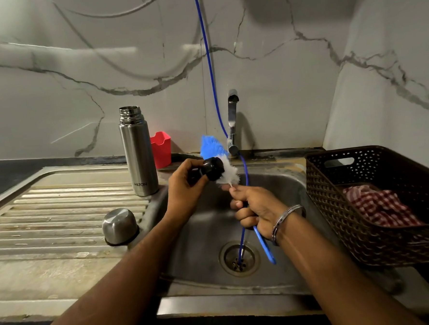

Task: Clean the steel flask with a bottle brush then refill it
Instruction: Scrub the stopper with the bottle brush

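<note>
The steel flask [138, 152] stands upright and uncapped on the drainboard, left of the sink. Its steel cup lid [120, 226] lies upside down nearer me on the drainboard. Over the sink basin, my left hand [184, 186] grips a black stopper [212, 168]. My right hand [257, 208] grips the blue wire handle of the bottle brush [217, 159]. The brush's blue and white bristles pass behind the stopper and touch it. The handle's looped end hangs below my right fist.
A steel tap [233, 121] stands behind the sink [280, 183], with a thin blue tube [208, 62] running down into the drain [239, 257]. A red cup [161, 148] stands behind the flask. A brown basket [364, 243] holding a checked cloth [380, 206] stands right.
</note>
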